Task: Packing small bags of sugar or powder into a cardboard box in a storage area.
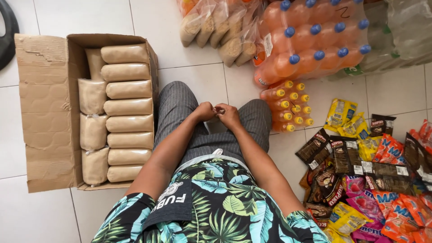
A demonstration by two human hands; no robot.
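My left hand and my right hand meet between my knees, fingers curled and fingertips touching. Something very small may be pinched between them, but it is too small to make out. I sit on a white tiled floor in grey striped trousers and a leaf-patterned shirt. An open cardboard box lies to my left, packed with several tan bags of powder in rows.
Shrink-wrapped orange drink bottles with blue caps lie ahead on the right, and a smaller pack with yellow caps sits below them. Bags of tan goods lie at the top. Many colourful sachets are piled at my right.
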